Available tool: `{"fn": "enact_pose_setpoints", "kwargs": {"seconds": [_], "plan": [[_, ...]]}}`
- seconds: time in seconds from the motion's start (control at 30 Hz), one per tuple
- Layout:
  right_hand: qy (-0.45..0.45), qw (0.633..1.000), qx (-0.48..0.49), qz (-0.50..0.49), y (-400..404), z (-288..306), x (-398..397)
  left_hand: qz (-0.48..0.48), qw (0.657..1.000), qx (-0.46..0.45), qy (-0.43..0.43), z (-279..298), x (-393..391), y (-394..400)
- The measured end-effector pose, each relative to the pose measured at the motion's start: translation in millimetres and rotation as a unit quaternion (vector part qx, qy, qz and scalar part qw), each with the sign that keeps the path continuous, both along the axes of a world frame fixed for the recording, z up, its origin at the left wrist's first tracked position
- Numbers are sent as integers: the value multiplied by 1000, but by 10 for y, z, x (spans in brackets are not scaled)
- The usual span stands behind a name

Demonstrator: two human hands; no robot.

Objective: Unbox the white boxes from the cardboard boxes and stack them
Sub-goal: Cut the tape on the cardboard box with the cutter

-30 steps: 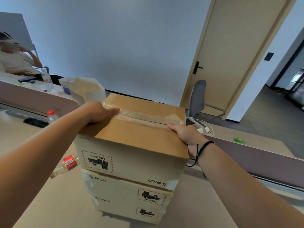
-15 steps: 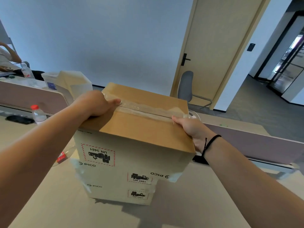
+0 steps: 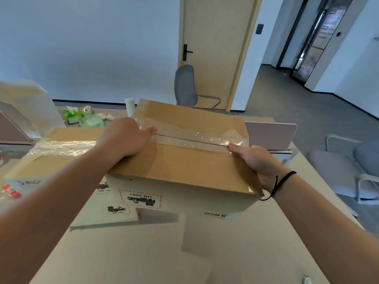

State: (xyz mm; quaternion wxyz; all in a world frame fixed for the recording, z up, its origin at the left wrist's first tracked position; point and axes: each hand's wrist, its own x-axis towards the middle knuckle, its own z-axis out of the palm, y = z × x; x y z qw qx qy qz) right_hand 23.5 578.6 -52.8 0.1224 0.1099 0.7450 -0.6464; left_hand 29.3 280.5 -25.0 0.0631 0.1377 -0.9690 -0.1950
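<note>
Progress: unboxing is barely starting; no white boxes are showing yet; every cardboard box in view is staying sealed
Cardboard box (image 3: 184, 160): sitting on the worktop (image 3: 184, 253), clear tape (image 3: 194, 136) running along its top seam
Left hand (image 3: 123, 138): gripping the box's left top edge
Right hand (image 3: 254, 160): gripping the right edge
Second cardboard box (image 3: 57, 148): lying just left, taped
Writing: "UN 3481" and "PICO", reading upside down

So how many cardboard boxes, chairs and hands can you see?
Cardboard boxes: 2, the held box and the other box left of it.
Chairs: 2, one by the door, one at the right edge.
Hands: 2, left and right.
Total: 6
</note>
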Motion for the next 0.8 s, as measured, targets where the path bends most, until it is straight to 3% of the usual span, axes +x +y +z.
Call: {"fn": "enact_pose_setpoints", "kwargs": {"seconds": [0.17, 0.4, 0.6, 0.8], "plan": [[-25, 1000, 6, -18, 903, -420, 330, -5, 998, 61, -22, -475, 291, 906], [-67, 997, 40, 2, 1752, -1336, 722, 39, 982, 157, -100, -1633, 774, 1678], [-96, 992, 64, 41, 2038, -2077, 937, 68, 970, 194, -127, -2299, 1196, 2023], [-100, 991, 66, 66, 2028, -2448, 1055, 103, 961, 196, -168, -2677, 1327, 2036]]}}
